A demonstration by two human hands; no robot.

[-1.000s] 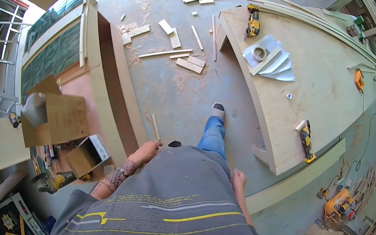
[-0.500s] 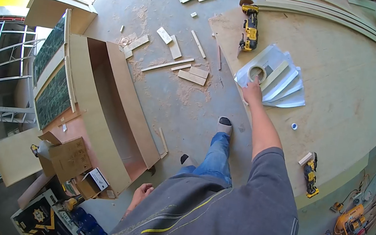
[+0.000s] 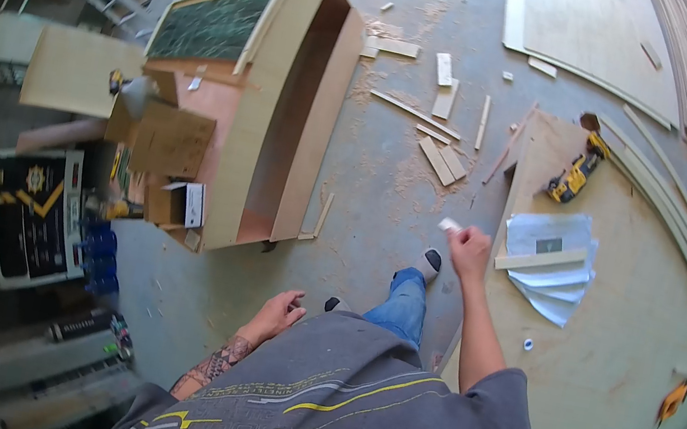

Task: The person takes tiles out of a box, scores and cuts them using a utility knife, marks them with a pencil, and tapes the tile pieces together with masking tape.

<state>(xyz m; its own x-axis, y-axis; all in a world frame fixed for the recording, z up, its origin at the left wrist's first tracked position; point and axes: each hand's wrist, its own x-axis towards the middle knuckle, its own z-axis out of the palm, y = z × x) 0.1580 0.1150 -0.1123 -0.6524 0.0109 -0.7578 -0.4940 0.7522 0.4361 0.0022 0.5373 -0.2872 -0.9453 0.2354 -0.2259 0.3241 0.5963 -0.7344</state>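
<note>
My right hand is closed on a pale roll of tape, mostly covered by the fingers, above the floor just left of the work table. Beside it on the table lies a fan of printed sheets with a narrow wood strip across them. My left hand hangs near my waist, fingers loosely bent and apart, holding nothing. A small blue-and-white roll stands on the table below the papers.
A yellow-black cordless multi-tool rests on the work table. Wood offcuts and sawdust litter the floor. Left stands a long wooden cabinet with cardboard boxes by its near end. An orange tool lies farther right.
My right hand has lifted the roll of tape off the papers and moved it left past the table edge. The view has swung left, showing more of my left arm.
</note>
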